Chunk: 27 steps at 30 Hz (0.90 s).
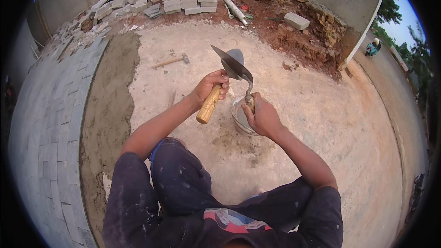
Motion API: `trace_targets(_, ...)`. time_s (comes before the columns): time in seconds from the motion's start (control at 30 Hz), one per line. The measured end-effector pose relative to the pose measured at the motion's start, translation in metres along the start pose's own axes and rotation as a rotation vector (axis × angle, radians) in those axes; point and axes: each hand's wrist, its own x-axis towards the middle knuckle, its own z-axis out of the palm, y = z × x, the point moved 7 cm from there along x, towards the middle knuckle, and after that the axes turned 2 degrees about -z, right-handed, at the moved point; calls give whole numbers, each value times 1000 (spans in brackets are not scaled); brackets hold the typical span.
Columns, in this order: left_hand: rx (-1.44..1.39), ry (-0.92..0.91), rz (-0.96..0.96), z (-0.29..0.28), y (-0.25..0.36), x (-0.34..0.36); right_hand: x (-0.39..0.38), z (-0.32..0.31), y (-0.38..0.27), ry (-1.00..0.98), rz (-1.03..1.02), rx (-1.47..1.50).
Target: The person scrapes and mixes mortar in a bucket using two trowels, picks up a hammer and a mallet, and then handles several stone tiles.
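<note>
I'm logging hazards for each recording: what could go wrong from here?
The trowel in the right hand has its blade close to the left hand, so a slip might nick the fingers. The bucket sits near the right hand and could get knocked. The hammer lying on the ground might trip someone.

2 hands (212,88) (266,117), 2 trowels (209,108) (232,64), 1 bucket (240,126) and 1 hammer (171,61) show.
</note>
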Motion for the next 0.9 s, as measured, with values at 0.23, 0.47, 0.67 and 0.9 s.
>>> trace_targets(0.23, 31, -49, -16, 4, 1, -4, -7, -10, -20, 64, -105, 89)
trace_targets(0.47, 44, -49, -16, 0, 1, -6, -8, -9, -15, 46, -47, 103)
trace_targets(0.67, 50, -71, -10, 7, 2, 0, 1, -2, 2, -12, 9, 73)
trace_targets(0.9, -15, -23, -10, 1, 0, -1, -4, 4, -3, -8, -44, 30)
